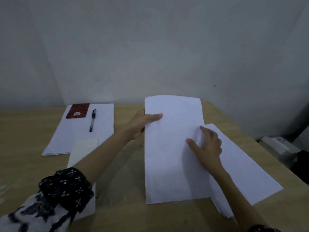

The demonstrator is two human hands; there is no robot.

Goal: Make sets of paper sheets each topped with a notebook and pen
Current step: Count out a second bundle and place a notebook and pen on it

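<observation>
We see a wooden table (25,148) filling the lower half of the view, with a grey wall (150,47) behind it at 12 o'clock. At 3 o'clock from the table's middle lies a thick stack of paper (250,173), angled toward 5 o'clock. Overlapping its left edge is a large sheet (167,164), lifted at its far end. At 10 o'clock sits a finished set: a smaller paper pile (103,131) carrying a red notebook (77,111) at its far left corner and a black pen (92,120) just beside it, apart from the notebook. Another pale sheet (82,151) lies at 8 o'clock, partly under the forearm. The left hand (142,123) pinches the large sheet's left edge, thumb on top. The right hand (207,144) rests spread on the stack, fingers lifting page edges.
</observation>
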